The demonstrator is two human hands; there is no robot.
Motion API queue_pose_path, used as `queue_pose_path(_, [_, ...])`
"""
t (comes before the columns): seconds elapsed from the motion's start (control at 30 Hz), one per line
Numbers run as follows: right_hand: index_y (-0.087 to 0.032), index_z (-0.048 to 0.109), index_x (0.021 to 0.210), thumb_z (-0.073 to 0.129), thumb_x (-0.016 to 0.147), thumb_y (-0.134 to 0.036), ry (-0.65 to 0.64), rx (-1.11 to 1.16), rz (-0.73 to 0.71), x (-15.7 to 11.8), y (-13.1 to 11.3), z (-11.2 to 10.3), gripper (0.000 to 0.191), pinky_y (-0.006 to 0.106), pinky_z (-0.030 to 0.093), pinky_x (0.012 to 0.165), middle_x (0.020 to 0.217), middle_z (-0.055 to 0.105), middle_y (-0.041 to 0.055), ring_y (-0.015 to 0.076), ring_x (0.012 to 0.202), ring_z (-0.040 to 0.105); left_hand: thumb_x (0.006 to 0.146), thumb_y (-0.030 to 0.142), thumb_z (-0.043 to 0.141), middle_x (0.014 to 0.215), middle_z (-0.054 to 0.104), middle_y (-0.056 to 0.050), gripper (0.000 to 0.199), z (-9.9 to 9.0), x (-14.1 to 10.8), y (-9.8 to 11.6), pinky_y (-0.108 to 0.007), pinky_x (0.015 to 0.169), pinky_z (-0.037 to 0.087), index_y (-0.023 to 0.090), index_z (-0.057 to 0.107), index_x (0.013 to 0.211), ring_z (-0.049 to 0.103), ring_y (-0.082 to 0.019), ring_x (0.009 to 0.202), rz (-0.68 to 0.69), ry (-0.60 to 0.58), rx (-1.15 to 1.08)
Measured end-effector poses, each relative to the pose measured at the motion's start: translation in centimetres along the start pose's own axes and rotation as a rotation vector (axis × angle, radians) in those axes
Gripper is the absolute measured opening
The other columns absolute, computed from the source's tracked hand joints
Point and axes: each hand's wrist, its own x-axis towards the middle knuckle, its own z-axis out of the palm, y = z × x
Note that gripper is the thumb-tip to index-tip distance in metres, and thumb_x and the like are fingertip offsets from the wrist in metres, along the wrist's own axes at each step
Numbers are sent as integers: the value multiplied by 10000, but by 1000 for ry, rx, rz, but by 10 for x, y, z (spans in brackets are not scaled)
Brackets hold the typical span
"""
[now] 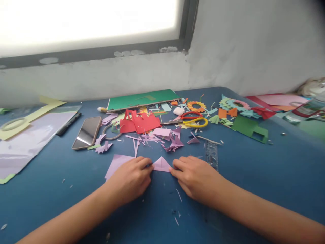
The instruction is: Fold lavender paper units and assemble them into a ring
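A small purple paper folded into a triangle [161, 164] lies on the blue table between my hands, its point facing away from me. My left hand [135, 176] pinches its left corner, fingers curled. The right corner is gripped by my right hand [190, 174] between thumb and fingers. Partly under my left hand and wrist rests a flat purple sheet [118, 163]. Just beyond are purple folded pieces [175, 144] and thin purple strips [144, 138]. A clear plastic ruler [211, 155] lies beyond my right hand.
Scissors [195, 122] with red and yellow handles lie among paper scraps. A phone [86, 133], a black pen or cutter [68, 123], red cut paper [139, 122] and a green board [144, 99] are farther back. Green paper [250, 128] sits at right, a plastic-covered sheet [33, 145] at left.
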Motion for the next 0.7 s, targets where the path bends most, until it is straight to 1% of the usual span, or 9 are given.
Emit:
queue_pose_path(0.07, [-146,639,832,535,777,-130,-3,108,25,1,5,-1,119,305,399,616,800,593,49,179,708,529,863,150,446,883,616,-87,198,-2,4,-7,-319,719,523,116,641,849,591,-193,807,23,10,0])
queue_pose_path(0.17, [-139,620,823,559,807,-202,68,249,37,5,13,4,89,274,419,660,818,592,42,159,748,547,907,211,426,856,609,-51,219,-2,10,-14,-251,691,505,148,634,884,588,-144,773,103,13,27])
queue_pose_path(0.27, [-160,618,887,583,816,-258,113,255,10,9,17,11,126,253,419,667,829,585,29,145,762,548,920,183,398,796,591,-43,229,3,14,-17,-246,653,485,145,622,889,569,-135,713,209,5,80])
queue_pose_path(0.37, [-162,626,889,560,835,-259,139,204,-28,12,16,15,129,253,403,630,797,578,34,147,726,535,905,136,408,744,575,-50,207,7,14,-16,-275,607,472,122,608,855,545,-157,670,265,2,143])
queue_pose_path(0.53, [-121,626,820,413,902,-195,208,108,-133,17,15,22,240,275,382,602,758,587,68,150,654,517,891,130,418,733,594,-60,201,6,14,-15,-292,571,464,118,603,814,546,-174,652,259,34,172])
queue_pose_path(0.6, [-112,622,798,392,898,-175,240,90,-163,18,15,24,259,283,380,594,741,592,75,157,639,517,888,153,431,744,618,-57,200,4,15,-14,-288,560,465,127,609,801,562,-173,651,233,67,147])
queue_pose_path(0.7, [-116,615,767,403,880,-180,298,103,-168,18,14,23,248,290,389,600,732,603,76,164,638,526,877,171,449,764,650,-48,191,2,15,-9,-269,566,475,138,622,802,590,-155,649,167,149,74])
